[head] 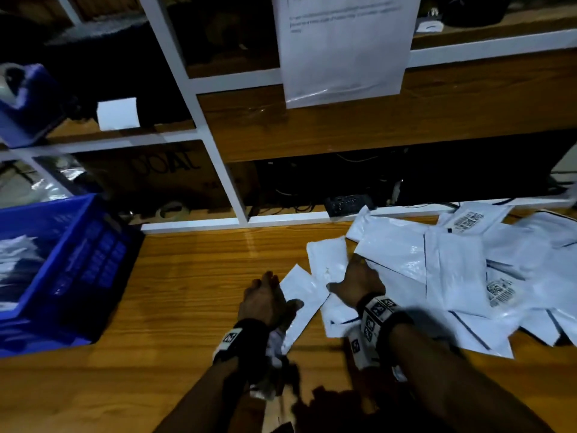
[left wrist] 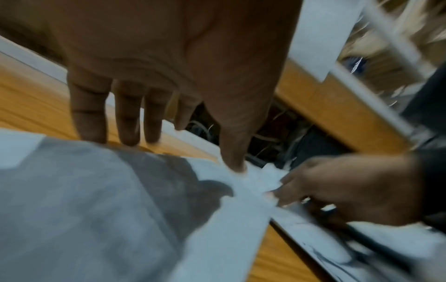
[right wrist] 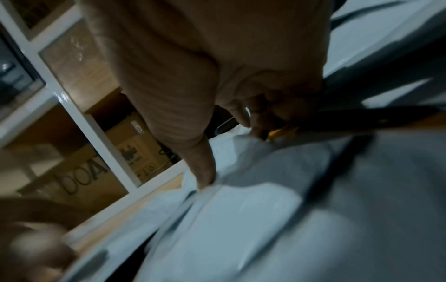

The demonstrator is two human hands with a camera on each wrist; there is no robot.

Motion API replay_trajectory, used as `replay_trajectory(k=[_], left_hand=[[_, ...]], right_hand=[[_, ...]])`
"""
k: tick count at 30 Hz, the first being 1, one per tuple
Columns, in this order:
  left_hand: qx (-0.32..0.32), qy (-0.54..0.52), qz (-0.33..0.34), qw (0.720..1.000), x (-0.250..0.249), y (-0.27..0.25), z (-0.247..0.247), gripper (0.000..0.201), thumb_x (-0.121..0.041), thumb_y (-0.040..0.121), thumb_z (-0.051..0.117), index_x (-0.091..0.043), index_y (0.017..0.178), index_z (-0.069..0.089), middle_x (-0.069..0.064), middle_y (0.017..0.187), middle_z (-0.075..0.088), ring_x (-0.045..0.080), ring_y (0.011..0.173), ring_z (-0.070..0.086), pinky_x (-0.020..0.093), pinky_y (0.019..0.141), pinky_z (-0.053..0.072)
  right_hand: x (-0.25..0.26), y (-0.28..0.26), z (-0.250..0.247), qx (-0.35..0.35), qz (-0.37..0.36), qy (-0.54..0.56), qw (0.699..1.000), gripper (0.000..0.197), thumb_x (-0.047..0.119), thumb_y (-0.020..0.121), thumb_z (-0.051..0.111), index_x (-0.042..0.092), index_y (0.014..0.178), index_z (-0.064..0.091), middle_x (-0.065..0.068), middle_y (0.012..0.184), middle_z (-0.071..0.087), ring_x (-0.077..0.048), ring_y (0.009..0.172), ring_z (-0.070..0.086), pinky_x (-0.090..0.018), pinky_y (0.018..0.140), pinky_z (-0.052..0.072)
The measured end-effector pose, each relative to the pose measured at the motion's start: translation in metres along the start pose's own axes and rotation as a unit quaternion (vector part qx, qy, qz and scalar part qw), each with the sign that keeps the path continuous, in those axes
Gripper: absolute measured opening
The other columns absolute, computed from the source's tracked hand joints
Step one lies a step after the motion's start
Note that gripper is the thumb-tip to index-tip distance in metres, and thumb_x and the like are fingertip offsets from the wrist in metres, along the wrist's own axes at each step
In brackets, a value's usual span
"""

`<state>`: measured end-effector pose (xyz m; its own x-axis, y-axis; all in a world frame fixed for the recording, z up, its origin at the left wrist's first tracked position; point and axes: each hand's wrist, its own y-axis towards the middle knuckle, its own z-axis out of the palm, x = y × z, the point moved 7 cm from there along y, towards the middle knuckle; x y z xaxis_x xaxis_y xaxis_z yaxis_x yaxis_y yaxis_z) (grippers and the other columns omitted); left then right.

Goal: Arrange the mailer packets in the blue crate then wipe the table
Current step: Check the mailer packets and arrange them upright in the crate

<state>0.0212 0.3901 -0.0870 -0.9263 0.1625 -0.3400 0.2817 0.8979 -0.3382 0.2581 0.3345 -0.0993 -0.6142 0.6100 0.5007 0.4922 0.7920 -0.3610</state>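
Note:
A heap of white mailer packets [head: 452,264] lies on the right side of the wooden table [head: 187,292]. The blue crate [head: 78,260] stands at the left edge with white packets inside. My left hand [head: 274,292] holds a small white packet [head: 301,310] by its edge, thumb [left wrist: 234,162] on top and fingers [left wrist: 128,124] behind the packet [left wrist: 96,209]. My right hand [head: 352,276] is just to its right at the heap's near edge. There its thumb [right wrist: 205,177] presses on a packet [right wrist: 241,219] and its curled fingers [right wrist: 258,118] grip the far edge. Both wrist views are blurred.
A white-framed wooden shelf unit [head: 218,170] rises behind the table. It holds a cardboard box [head: 162,170], a tape roll [head: 171,210] and a black device with cables [head: 346,203]. A large paper sheet [head: 343,48] hangs in front of it. Bare tabletop lies between crate and hands.

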Motion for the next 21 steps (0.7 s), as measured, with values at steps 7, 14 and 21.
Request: replay_trajectory(k=[7,14,21], left_hand=[[-0.018,-0.081,-0.078,0.993,0.017,-0.028,0.015,0.055,-0.052,0.076,0.083,-0.015,0.11,0.062,0.005,0.108,0.07,0.03,0.103,0.065,0.031,0.076,0.045],[-0.113,-0.548,-0.146,0.816,0.085,-0.083,0.005,0.042,-0.029,0.08,0.082,0.005,0.089,0.058,0.014,0.057,0.054,0.02,0.053,0.052,0.035,0.048,0.042],[-0.173,-0.645,-0.114,0.735,0.099,-0.133,-0.053,0.034,-0.028,0.108,0.049,-0.006,0.087,0.062,0.022,0.064,0.051,0.025,0.039,0.046,0.025,0.043,0.036]], right_hand=[[-0.015,-0.011,0.015,0.069,-0.065,0.145,0.985,0.043,0.035,0.078,0.08,0.022,0.116,0.065,-0.003,0.116,0.07,-0.03,0.107,0.067,-0.04,0.088,0.056],[0.018,-0.068,0.019,0.136,-0.15,0.358,0.911,0.054,0.031,0.081,0.087,0.044,0.126,0.059,0.021,0.119,0.072,-0.004,0.111,0.069,-0.042,0.102,0.054],[0.103,-0.141,0.08,0.159,-0.239,0.204,0.936,0.068,0.08,0.077,0.062,0.072,0.134,0.026,0.013,0.144,0.057,-0.02,0.132,0.057,-0.05,0.106,0.049]])
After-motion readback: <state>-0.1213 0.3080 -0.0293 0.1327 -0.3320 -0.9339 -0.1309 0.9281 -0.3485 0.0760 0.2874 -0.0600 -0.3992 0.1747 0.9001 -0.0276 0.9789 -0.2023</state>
